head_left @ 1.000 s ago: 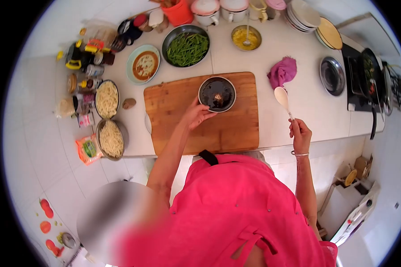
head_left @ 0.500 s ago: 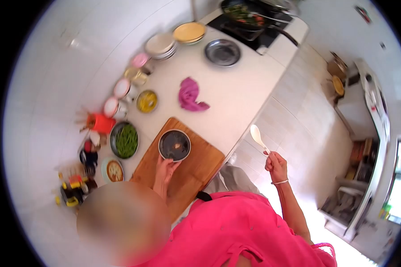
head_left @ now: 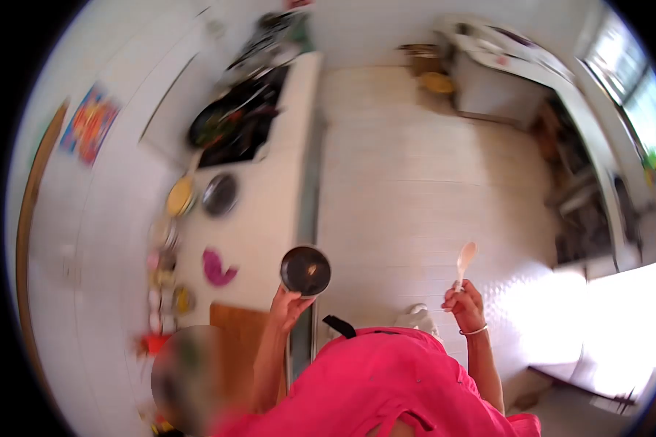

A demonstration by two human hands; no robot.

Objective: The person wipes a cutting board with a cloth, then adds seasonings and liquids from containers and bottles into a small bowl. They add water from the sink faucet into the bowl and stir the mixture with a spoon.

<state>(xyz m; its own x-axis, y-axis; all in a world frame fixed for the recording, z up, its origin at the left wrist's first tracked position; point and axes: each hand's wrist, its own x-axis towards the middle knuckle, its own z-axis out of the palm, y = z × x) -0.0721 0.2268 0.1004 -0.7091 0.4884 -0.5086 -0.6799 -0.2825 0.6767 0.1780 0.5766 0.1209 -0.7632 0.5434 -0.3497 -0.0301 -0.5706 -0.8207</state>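
At lower centre, the plain apron (head_left: 386,379) is hot pink; at centre left, the crumpled cloth (head_left: 216,268) is purple.

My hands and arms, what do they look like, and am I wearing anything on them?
Both your left hand and right hand are ungloved, and no sleeve covers either visible forearm. A thin, pale bracelet circles your right wrist; nothing shows on the left one. Finer markings are too small to tell.
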